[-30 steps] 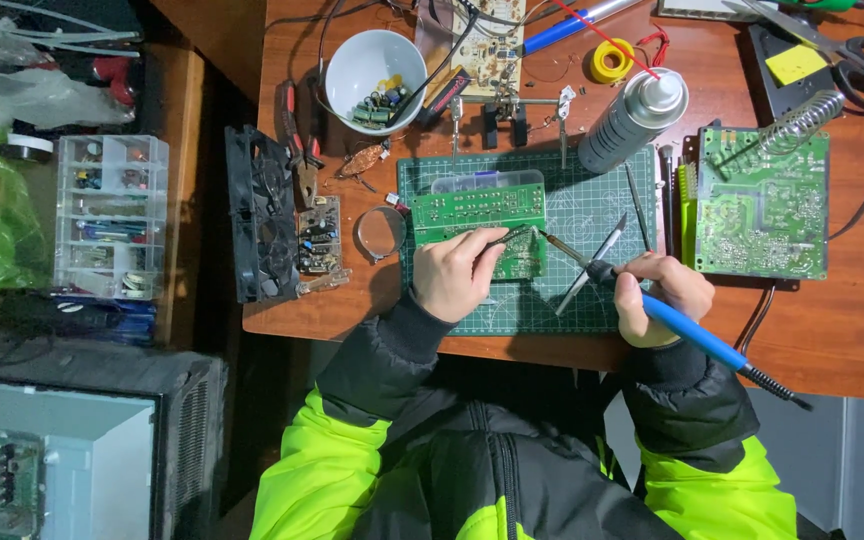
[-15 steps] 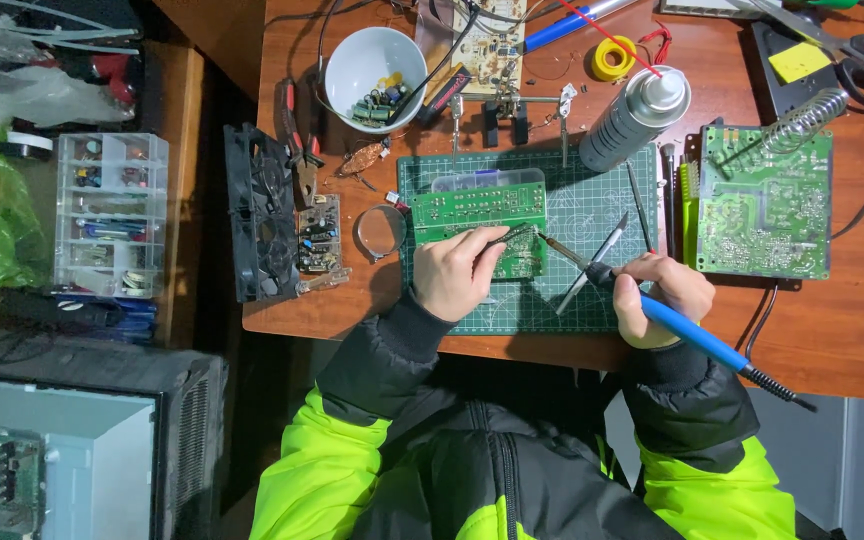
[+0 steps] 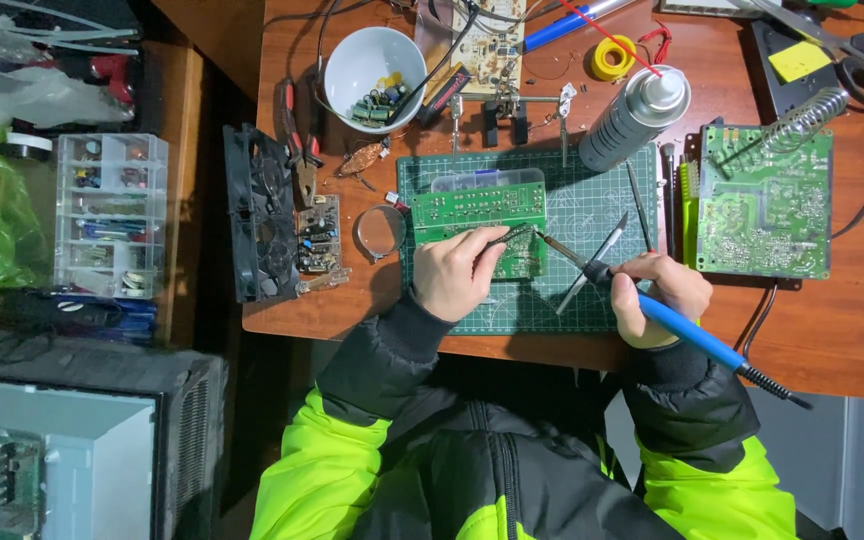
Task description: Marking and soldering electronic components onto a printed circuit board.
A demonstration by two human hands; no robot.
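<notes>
— Where was your right hand (image 3: 657, 292)?

— Closed round the blue soldering iron (image 3: 687, 330), its long axis slanting up-left, tip at the green circuit board (image 3: 477, 205).

— And the left hand (image 3: 457, 272)?

— Nearer, resting on the board's lower edge on the counter (image 3: 852, 330), pinching a thin tool.

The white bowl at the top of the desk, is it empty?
No, the white bowl holds a small heap of electronic components, mostly cylindrical capacitors, lying against its lower right side.
</notes>
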